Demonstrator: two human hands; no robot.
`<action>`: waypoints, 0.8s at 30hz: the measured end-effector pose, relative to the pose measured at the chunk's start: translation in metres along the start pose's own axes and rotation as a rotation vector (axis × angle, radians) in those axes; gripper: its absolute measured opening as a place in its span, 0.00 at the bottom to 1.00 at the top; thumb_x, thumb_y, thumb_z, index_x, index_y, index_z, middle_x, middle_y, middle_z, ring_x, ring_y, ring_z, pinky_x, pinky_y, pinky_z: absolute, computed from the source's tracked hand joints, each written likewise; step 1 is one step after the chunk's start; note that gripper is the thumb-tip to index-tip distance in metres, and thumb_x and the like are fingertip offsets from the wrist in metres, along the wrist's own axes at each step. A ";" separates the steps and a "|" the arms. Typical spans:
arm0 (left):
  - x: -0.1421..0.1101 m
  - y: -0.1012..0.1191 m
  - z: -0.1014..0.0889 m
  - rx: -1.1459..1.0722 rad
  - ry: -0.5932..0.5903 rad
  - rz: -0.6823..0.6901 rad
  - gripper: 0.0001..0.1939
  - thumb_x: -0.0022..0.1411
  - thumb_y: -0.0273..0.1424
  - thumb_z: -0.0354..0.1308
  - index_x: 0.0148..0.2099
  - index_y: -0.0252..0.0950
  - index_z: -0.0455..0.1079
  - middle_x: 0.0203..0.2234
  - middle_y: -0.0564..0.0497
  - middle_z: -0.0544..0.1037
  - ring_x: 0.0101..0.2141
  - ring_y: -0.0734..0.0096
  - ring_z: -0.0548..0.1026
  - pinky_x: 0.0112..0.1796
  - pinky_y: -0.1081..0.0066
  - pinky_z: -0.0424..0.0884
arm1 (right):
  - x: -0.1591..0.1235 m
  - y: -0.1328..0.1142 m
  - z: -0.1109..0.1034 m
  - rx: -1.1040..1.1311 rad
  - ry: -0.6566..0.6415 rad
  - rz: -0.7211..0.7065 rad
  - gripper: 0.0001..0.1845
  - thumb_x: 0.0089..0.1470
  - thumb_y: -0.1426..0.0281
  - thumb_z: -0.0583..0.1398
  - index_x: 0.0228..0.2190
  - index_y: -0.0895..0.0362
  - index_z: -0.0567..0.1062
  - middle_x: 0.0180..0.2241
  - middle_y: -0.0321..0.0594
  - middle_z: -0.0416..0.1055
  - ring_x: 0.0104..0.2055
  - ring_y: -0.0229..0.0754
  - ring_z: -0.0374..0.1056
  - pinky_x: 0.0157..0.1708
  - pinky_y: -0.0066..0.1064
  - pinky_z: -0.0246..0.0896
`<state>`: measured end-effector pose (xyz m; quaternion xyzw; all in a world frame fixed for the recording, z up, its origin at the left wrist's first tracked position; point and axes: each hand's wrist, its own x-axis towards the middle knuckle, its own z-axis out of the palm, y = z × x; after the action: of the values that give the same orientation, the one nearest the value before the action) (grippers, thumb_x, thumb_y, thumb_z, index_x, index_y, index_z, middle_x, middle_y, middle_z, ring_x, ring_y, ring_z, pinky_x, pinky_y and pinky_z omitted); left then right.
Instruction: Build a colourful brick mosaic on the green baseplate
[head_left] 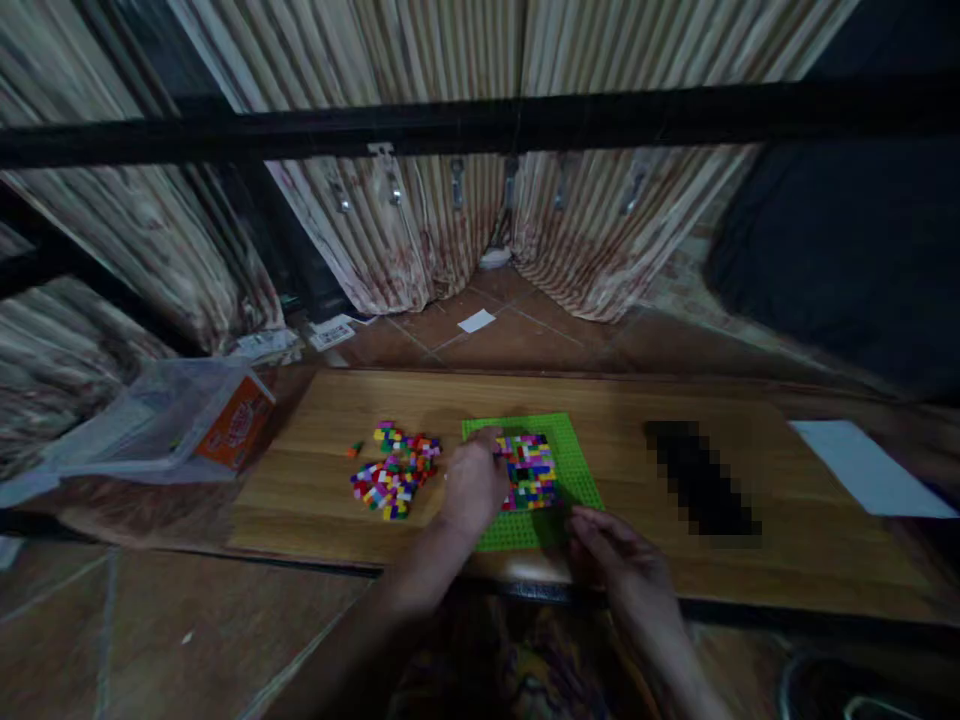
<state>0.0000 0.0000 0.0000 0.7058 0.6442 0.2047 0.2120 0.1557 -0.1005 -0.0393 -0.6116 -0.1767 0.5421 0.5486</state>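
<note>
The left hand covers the left edge of the mosaic on the plate, near the table's front edge; the right hand curls by the plate's front right corner. Whether either grips anything I cannot tell.

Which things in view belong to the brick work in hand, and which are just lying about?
In the job:
- baseplate
- joined bricks
- loose bricks

Seemingly lying about:
- tub
- white sheet at right
- floor card
</note>
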 end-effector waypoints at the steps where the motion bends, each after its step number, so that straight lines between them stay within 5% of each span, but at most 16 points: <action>1: 0.000 -0.001 0.002 -0.005 0.012 0.009 0.19 0.56 0.20 0.53 0.49 0.34 0.71 0.38 0.47 0.80 0.38 0.66 0.78 0.44 0.69 0.71 | -0.001 0.000 0.001 0.001 0.000 -0.008 0.21 0.33 0.60 0.72 0.32 0.55 0.80 0.29 0.34 0.77 0.28 0.33 0.69 0.28 0.21 0.64; 17: -0.001 -0.016 0.010 -0.106 0.069 0.001 0.17 0.55 0.22 0.57 0.48 0.33 0.69 0.37 0.46 0.77 0.40 0.65 0.75 0.45 0.68 0.68 | -0.007 -0.001 0.017 -0.038 -0.207 -0.160 0.17 0.43 0.59 0.68 0.32 0.56 0.77 0.30 0.39 0.77 0.29 0.37 0.72 0.31 0.29 0.69; 24: -0.011 -0.032 0.012 -0.275 0.142 0.043 0.12 0.59 0.26 0.55 0.46 0.35 0.69 0.37 0.47 0.77 0.38 0.65 0.76 0.42 0.67 0.70 | -0.001 -0.001 0.026 -0.435 -0.275 -0.493 0.13 0.55 0.58 0.59 0.36 0.54 0.75 0.35 0.38 0.76 0.37 0.42 0.73 0.39 0.33 0.68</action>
<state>-0.0209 -0.0086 -0.0280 0.6674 0.6083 0.3449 0.2561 0.1333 -0.0885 -0.0334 -0.5744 -0.5024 0.4203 0.4909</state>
